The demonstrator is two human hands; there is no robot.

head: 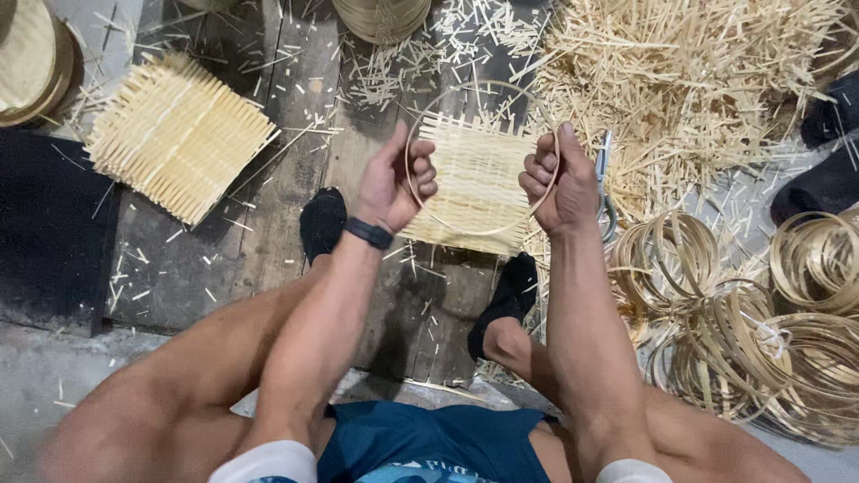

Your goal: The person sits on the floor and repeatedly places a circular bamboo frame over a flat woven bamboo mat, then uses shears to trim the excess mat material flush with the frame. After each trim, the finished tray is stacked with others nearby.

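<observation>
Here, bamboo hoop face-up, level.

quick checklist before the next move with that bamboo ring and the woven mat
1. Left hand grips the bamboo ring on its left side: ok.
2. Right hand grips the ring on its right side: ok.
3. Ring closed all the way round: cannot tell, the hands hide parts of it.
4. Woven mat lies flat on the boards under the ring: ok.
5. Ring centred over the mat: cannot tell, it is held above it and the mat's corners stick out past it.
6. Scissors lie to the right, near the right hand: ok.
</observation>
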